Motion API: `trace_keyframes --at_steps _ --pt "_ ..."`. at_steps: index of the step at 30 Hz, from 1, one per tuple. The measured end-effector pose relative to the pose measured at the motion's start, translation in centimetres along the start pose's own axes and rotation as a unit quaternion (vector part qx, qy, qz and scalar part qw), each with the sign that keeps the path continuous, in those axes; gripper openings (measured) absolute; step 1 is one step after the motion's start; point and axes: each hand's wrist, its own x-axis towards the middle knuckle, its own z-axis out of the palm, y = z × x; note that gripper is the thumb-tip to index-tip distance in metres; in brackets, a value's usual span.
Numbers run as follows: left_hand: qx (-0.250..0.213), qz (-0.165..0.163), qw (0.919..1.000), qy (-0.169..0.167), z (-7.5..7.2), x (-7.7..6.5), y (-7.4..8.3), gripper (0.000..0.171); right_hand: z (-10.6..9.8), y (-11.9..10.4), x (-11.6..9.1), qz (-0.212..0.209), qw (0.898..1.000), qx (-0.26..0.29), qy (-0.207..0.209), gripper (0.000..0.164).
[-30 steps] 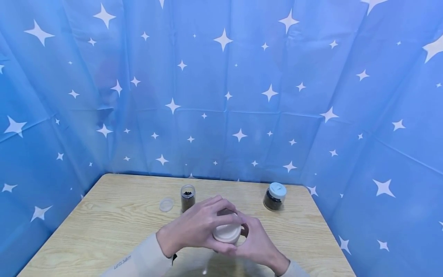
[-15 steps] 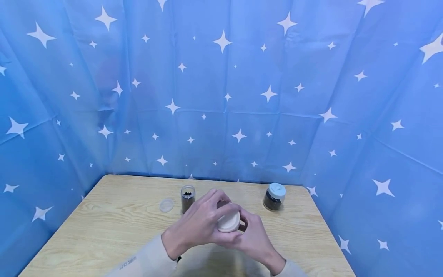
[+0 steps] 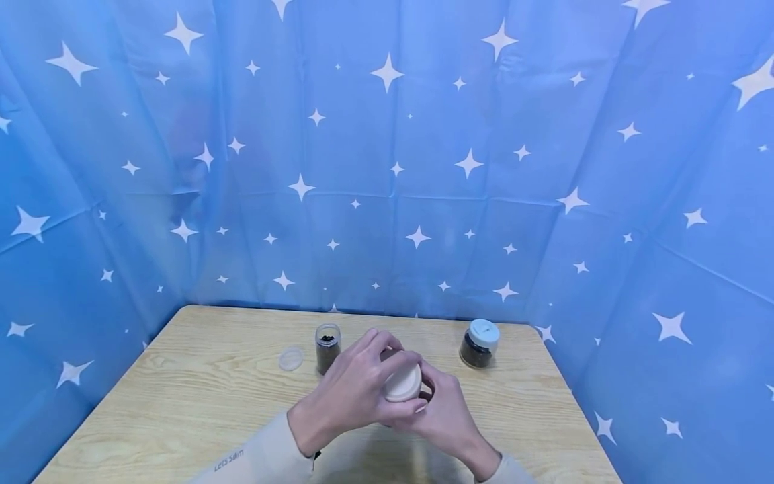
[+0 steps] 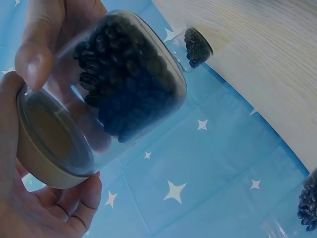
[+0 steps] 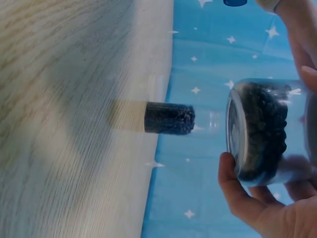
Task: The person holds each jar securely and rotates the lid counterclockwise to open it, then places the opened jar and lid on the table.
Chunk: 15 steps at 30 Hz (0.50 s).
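A clear glass jar [image 4: 133,79] part filled with dark beans, like coffee beans, is held in the air between both hands. My left hand [image 3: 351,393] grips its cream lid [image 3: 403,383], fingers and thumb round the rim. Lower down, my right hand [image 3: 444,410] holds the glass body, with fingers curled round it in the right wrist view. The jar is tilted, and the lid [image 4: 49,148] sits on its mouth. From the head view the hands hide most of the glass.
Behind my left hand stands an uncovered narrow jar [image 3: 328,349] of dark beans. A clear round lid [image 3: 291,358] lies beside it on the wooden table [image 3: 199,390]. A blue-lidded jar [image 3: 480,344] stands at the back right. A starry blue curtain [image 3: 363,168] surrounds the table.
Both hands and the jar have risen slightly, away from the body. The left hand's fingers have shifted round the lid. The things standing on the table have stayed put.
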Motion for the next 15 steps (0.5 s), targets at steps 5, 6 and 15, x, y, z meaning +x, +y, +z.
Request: trace_keyframes --at_steps 5,6,15 --pt "0.004 -0.003 1.0 -0.002 0.16 0.11 0.09 0.056 -0.17 0.08 -0.04 0.003 1.0 -0.002 0.0 0.077" --pt "0.005 -0.004 1.0 -0.004 0.16 0.14 0.12 0.057 -0.2 0.12 -0.07 0.004 1.0 -0.003 0.001 0.076" --pt "-0.02 -0.006 0.9991 -0.037 -0.17 0.37 0.16 0.063 -0.69 0.29 -0.32 0.019 0.999 0.037 -0.015 0.081"
